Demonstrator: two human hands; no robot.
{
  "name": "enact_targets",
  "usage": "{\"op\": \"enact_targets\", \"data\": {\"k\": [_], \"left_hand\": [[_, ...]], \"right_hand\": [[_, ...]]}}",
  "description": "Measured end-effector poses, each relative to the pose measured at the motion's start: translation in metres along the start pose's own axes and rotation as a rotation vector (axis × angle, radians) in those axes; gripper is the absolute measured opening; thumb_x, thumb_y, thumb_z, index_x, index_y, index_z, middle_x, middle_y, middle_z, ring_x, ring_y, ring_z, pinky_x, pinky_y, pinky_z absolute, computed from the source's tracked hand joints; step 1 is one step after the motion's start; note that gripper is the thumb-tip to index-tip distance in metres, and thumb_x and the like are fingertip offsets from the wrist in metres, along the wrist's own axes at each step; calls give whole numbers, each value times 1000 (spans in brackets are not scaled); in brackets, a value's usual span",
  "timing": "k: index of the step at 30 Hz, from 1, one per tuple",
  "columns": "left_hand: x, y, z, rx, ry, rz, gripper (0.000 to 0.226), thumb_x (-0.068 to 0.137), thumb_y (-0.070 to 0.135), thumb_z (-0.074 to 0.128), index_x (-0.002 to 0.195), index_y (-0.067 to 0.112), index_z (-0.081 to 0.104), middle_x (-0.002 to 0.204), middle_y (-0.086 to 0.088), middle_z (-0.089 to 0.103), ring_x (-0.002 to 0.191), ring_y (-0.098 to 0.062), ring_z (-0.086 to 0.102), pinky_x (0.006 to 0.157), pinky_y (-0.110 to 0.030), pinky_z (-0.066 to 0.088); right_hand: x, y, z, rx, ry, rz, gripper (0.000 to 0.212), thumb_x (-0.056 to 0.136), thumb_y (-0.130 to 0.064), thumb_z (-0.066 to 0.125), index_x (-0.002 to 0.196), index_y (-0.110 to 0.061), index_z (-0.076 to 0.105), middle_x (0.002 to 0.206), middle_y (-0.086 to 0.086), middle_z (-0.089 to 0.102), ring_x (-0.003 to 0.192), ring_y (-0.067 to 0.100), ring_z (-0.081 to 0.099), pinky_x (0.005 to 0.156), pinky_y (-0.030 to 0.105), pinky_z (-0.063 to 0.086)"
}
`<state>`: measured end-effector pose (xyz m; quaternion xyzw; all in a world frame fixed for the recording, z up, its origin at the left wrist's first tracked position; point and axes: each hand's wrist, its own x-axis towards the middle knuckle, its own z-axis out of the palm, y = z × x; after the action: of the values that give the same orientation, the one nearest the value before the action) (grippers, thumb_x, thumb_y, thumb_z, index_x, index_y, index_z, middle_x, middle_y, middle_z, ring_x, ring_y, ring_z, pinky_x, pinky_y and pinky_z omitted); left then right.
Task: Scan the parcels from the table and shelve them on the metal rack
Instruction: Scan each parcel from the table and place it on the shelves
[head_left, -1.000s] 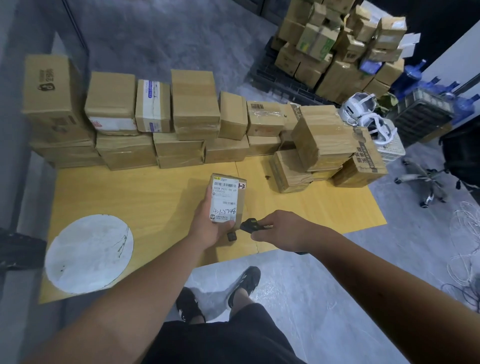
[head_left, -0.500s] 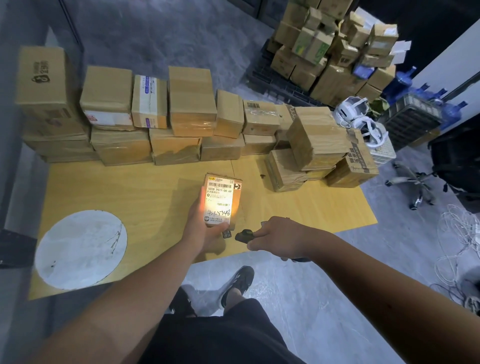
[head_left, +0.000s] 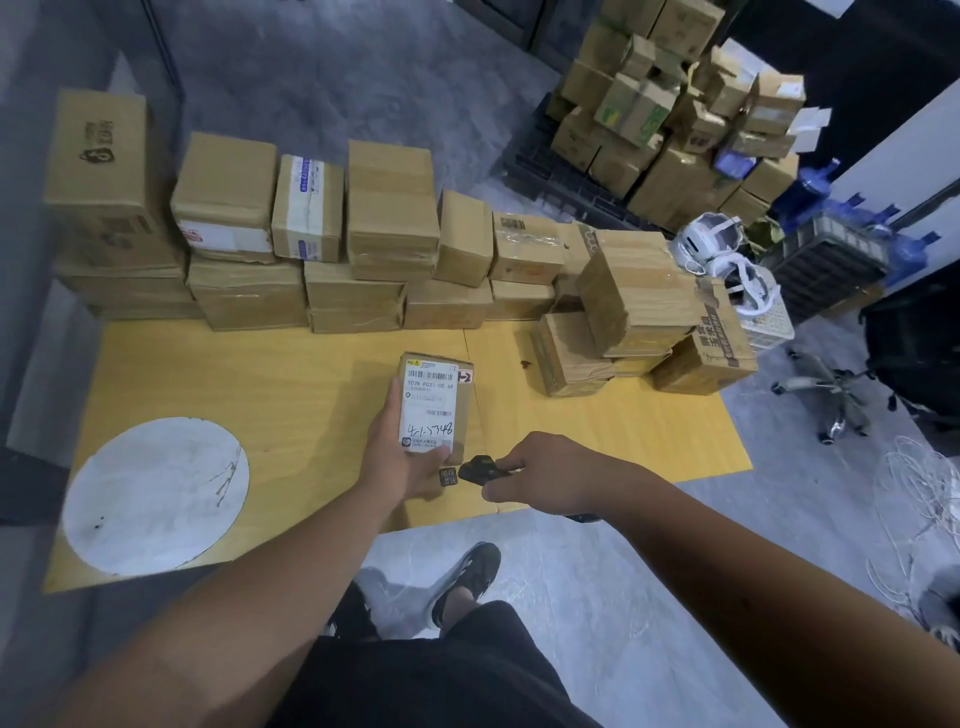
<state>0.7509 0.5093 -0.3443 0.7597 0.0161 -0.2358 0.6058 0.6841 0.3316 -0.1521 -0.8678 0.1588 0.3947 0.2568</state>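
My left hand (head_left: 397, 454) grips a small cardboard parcel (head_left: 434, 405) from below and holds it upright over the yellow table (head_left: 291, 379); its white shipping label with a barcode and handwriting faces me. My right hand (head_left: 545, 475) holds a black handheld scanner (head_left: 480, 469), whose head points at the parcel's lower edge, a few centimetres away. Many more brown parcels (head_left: 363, 249) are stacked in two layers along the table's far side. The metal rack is not in view.
A white round disc (head_left: 156, 493) lies on the table's near left. A leaning stack of boxes (head_left: 634, 312) stands at the table's right. Behind, a pallet carries more cartons (head_left: 675, 104). An office chair base (head_left: 836, 395), a dark crate (head_left: 826, 260) and loose white cables (head_left: 919, 493) occupy the floor at right.
Half a second ago the scanner's light lit the label orange; now the glow is gone. Parcel and hands stay in nearly the same place.
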Motion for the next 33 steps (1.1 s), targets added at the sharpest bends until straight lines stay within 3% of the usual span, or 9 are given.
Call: {"op": "enact_targets", "data": {"k": [3,12,16,20,24,26,28,30,33], "left_hand": [[-2,5,-2,30,52,-42,129,75,16,92,165,39,2,154,6,48,135,-15,51,116,-45,42],[18,31,-7,141,132,-255,147,61,43,95,158,53,-14,138,6,56,121,-22,57,93,-32,45],[20,36,0,96,125,-207,133,78,19,92,162,50,-7,131,16,58,123,-17,58,95,-29,44],[12,43,8,6,146,-255,131,84,8,86,158,57,-9,131,20,60,105,-10,64,68,-30,57],[-6,40,16,-5,245,-141,123,82,6,87,150,66,4,126,27,63,115,-14,67,84,-34,56],[-18,32,18,-33,292,-67,115,81,7,88,140,71,14,126,24,66,104,-9,69,73,-23,56],[-32,32,18,-70,361,-7,109,80,5,88,153,54,22,131,6,68,99,-14,67,62,-16,53],[-49,37,14,-87,431,63,99,79,-2,83,151,41,31,130,-4,68,99,-11,68,66,-17,53],[-77,50,-5,-78,557,92,110,85,-7,81,148,62,23,135,17,63,100,-4,66,74,-19,54]], "right_hand": [[6,0,-4,-7,-14,-19,37,93,-49,73,112,-18,78,70,1,50,49,16,42,43,18,30],[33,13,-17,-40,-81,-151,42,94,-54,72,114,-18,80,81,3,56,68,18,49,58,29,36],[46,27,-32,-46,-126,-200,46,94,-55,71,117,-16,79,75,3,54,64,19,47,59,29,36],[58,38,-48,-71,-179,-265,49,95,-51,71,122,-12,76,64,-1,45,52,15,39,46,21,30],[67,36,-62,-128,-232,-351,44,95,-51,71,117,-14,78,68,-1,49,59,16,47,52,24,33],[73,29,-64,-186,-250,-413,43,94,-51,71,111,-13,79,71,0,52,65,18,51,59,29,35],[78,19,-64,-262,-259,-479,42,93,-51,71,107,-13,79,69,0,53,65,18,50,62,31,35],[78,4,-61,-316,-278,-532,43,93,-51,71,107,-12,79,64,-1,52,58,17,48,60,30,35],[67,-29,-52,-383,-332,-639,42,94,-50,71,105,-10,77,67,2,55,54,16,48,57,28,37]]}}
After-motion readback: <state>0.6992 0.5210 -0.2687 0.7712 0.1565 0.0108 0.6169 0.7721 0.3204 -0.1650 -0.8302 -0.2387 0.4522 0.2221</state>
